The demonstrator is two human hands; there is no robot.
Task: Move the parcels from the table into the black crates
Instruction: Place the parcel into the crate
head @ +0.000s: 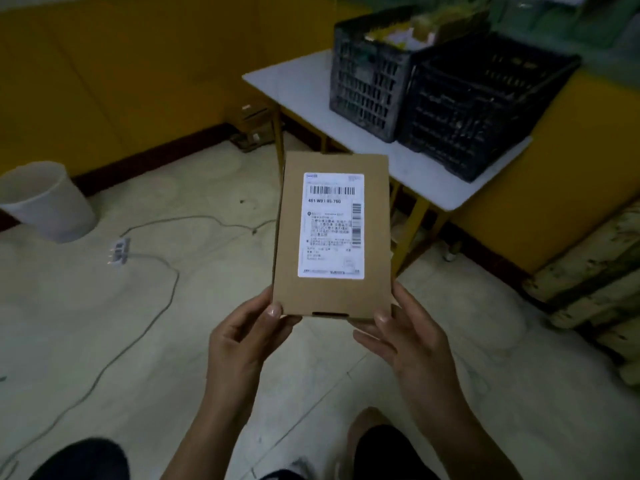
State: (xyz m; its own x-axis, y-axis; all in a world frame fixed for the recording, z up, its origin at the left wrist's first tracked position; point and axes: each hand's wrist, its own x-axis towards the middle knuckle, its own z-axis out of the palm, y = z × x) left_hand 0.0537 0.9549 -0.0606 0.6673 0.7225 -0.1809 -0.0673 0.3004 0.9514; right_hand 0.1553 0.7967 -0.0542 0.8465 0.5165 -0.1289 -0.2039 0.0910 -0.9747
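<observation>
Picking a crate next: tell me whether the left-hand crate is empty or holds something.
Holds something: yellow and white packages stick up past the rim of the left-hand crate.

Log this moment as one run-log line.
held: cardboard parcel, label up | left hand: grips near corner | right hand: grips near corner | black crates: on white table ahead

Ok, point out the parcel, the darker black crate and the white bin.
parcel (331, 226), head view, its white label
darker black crate (460, 112), head view, near wall
white bin (48, 204), head view, side wall
</observation>
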